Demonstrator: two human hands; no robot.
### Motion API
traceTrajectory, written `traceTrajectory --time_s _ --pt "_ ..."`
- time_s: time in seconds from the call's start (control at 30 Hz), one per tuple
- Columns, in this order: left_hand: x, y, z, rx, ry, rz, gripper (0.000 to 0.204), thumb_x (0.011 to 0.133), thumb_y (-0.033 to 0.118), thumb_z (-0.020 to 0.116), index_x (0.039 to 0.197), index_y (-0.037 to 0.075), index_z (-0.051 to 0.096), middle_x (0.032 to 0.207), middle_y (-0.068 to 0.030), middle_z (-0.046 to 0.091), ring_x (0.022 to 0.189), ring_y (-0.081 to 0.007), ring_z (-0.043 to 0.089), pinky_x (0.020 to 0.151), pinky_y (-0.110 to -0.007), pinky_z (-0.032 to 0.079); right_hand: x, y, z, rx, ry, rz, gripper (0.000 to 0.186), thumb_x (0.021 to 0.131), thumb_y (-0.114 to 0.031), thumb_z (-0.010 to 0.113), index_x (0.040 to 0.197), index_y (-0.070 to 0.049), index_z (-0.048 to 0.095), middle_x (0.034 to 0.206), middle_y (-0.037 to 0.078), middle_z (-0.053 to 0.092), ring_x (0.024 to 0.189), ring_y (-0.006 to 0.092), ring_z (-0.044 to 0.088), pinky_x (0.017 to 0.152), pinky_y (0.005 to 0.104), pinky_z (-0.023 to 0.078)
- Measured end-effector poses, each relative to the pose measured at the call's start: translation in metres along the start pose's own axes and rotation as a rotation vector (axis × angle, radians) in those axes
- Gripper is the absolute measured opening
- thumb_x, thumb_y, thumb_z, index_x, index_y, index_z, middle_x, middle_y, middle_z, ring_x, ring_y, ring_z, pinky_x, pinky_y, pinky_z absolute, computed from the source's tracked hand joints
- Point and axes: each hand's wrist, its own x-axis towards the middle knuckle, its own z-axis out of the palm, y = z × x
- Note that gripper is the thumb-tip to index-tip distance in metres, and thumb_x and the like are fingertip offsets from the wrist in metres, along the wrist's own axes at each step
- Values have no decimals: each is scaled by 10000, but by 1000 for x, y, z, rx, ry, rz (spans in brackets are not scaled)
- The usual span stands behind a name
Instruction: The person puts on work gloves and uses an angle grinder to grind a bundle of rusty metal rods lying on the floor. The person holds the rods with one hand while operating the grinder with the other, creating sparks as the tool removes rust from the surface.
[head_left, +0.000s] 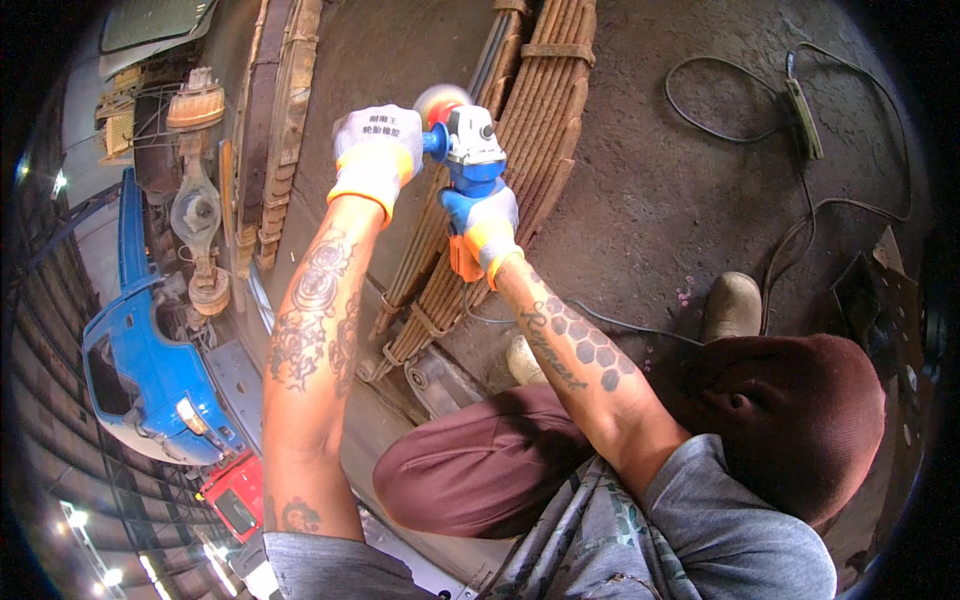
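Note:
An angle grinder [475, 150] with a blue and white body is held over the upper middle. My left hand [376, 155], in a white and grey glove with an orange cuff, is closed round its blue side handle. My right hand [487, 228], gloved alike, grips the grinder's body from below. The round disc [441, 102] has a red middle and a blurred pale rim. Beneath and beside the tool lies a rusty leaf spring pack [545, 125], its long strips bound with clamps. Whether the disc touches the metal I cannot tell.
A cable with a long connector block [803, 120] loops across the dark floor [640, 200] on the right. Another leaf spring pack [288, 120] and a rusty axle [197, 212] lie to the left. Beyond them are a blue truck cab [160, 385] and a red vehicle [238, 505].

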Motion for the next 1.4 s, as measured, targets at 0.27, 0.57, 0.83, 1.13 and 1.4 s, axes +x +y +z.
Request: traceTrajectory --time_s 0.27,0.57,0.83,1.13,1.4 --pt "0 4 2 27 -54 -11 254 986 189 641 1160 138 819 1152 -128 802 1086 -309 777 926 -462 606 4 12 5 -18 10 8 515 699 -357 859 1130 -99 747 1036 194 790 1000 387 765 888 466 600" --pt "-1 5 6 25 -47 -15 245 966 182 655 1137 135 824 1147 -140 798 1084 -324 775 924 -474 607 -6 5 1 -9 -27 19 488 700 -355 851 1098 -92 751 1001 188 789 949 377 770 874 458 598" --pt "-1 5 9 32 -76 -7 247 982 192 653 1158 148 820 1148 -115 806 1094 -306 776 930 -481 601 -2 12 4 -5 -35 31 490 693 -342 853 1103 -93 751 991 181 787 955 366 769 878 455 596" --pt "-2 7 10 -19 -54 -13 245 934 184 686 1120 104 826 1124 -189 789 1058 -356 776 936 -471 606 -3 16 4 2 -30 31 521 705 -347 847 1145 -91 738 1021 195 784 972 385 762 876 456 595" --pt "-3 6 17 -7 -97 -18 243 947 179 674 1127 119 826 1126 -164 797 1061 -339 778 928 -475 606 -10 19 7 -11 -18 44 401 727 -322 820 1049 -94 751 954 162 784 892 346 763 813 444 593"
